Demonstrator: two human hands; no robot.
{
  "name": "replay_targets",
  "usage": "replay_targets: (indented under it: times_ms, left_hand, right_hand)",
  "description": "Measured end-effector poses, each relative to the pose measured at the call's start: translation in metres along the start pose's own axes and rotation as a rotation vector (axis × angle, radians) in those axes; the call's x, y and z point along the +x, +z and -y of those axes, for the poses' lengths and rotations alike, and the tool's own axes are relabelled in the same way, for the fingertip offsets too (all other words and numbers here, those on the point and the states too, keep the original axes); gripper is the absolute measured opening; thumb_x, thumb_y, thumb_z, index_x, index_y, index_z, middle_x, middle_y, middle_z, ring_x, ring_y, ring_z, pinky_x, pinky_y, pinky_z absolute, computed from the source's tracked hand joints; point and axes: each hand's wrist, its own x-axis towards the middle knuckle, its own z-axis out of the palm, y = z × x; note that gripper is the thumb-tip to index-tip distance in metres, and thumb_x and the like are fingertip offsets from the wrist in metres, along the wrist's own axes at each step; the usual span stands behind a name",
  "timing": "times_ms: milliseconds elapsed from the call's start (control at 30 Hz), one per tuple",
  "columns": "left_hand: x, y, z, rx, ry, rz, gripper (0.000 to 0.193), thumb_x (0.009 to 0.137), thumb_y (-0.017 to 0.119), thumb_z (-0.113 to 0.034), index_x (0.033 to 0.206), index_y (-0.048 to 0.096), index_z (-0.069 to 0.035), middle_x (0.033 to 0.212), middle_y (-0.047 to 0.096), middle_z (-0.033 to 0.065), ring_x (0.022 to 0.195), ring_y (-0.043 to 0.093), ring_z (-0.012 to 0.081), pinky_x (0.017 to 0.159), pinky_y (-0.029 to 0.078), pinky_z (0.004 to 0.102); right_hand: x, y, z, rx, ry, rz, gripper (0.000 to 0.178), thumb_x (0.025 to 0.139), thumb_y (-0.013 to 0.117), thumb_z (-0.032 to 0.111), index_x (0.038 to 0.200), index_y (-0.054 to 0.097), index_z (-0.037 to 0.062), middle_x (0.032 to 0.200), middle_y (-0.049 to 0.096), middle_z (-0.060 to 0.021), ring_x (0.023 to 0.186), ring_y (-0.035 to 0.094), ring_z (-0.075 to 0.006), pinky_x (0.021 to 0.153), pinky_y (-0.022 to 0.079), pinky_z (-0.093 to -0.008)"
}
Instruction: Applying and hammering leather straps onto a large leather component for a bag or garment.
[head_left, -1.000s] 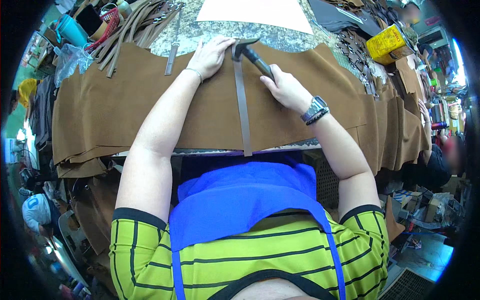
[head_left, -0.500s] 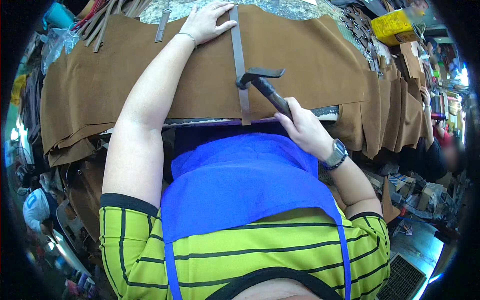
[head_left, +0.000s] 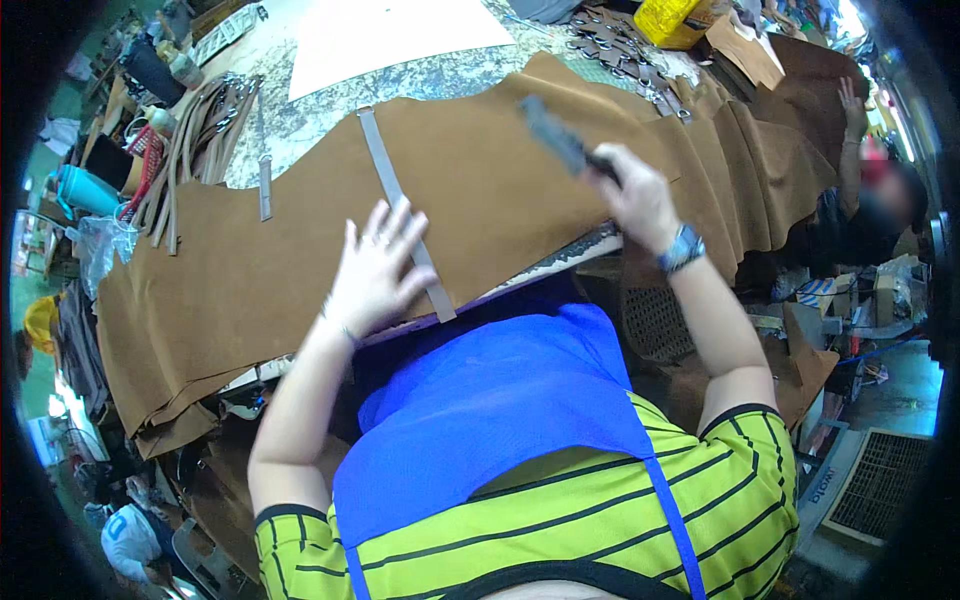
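Observation:
A large brown leather hide (head_left: 500, 190) lies spread across the table, its near edge hanging at my apron. Down its middle runs a long grey strap (head_left: 378, 155), from the far edge to the near edge. My left hand (head_left: 378, 270) is open with fingers spread, over the lower part of the strap; whether it presses down I cannot tell. In my right hand (head_left: 640, 200) is a hammer (head_left: 555, 135), gripped by its dark handle and raised over the hide's right half, its head blurred. A short grey strap with a buckle (head_left: 265, 192) lies on the hide's left side.
Beyond the hide is a large white sheet (head_left: 390, 40) on the worn tabletop (head_left: 280, 120). Bundled straps (head_left: 185, 175) and a blue cup (head_left: 85, 190) stand left. Buckled pieces (head_left: 620, 50) and a yellow container (head_left: 670, 20) sit back right. Another person's hand (head_left: 852, 110) touches leather at the right.
My left hand has left the strap's far end and come down toward its near end, fingers spreading. The hammer has moved up and right, away from the strap. The view has shifted.

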Motion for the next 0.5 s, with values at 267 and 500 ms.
replay_targets:
  times_ms: [267,500]
  left_hand:
    - [-0.064,-0.013,-0.009,-0.350,0.090,-0.090,0.042,0.080,0.067,-0.036,0.115,0.060,-0.013,0.128,0.054,0.0088,0.121,0.049,0.0278,0.101,0.031,0.0546]
    - [-0.125,-0.040,0.151,0.420,-1.026,-0.400,0.067,0.090,0.045,-0.055,0.140,0.036,-0.011,0.147,0.028,0.0189,0.136,0.025,0.0352,0.103,0.022,0.0631]
  right_hand:
    - [0.078,-0.011,-0.154,-0.610,0.380,0.020,0.034,0.087,0.057,0.034,0.117,0.056,0.0173,0.109,0.061,-0.0102,0.103,0.059,-0.0298,0.083,0.049,-0.0438]
    - [0.072,0.014,-0.102,-0.614,0.386,0.183,0.053,0.088,0.049,0.055,0.114,0.059,0.0100,0.115,0.058,-0.0144,0.106,0.055,-0.0321,0.086,0.046,-0.0448]
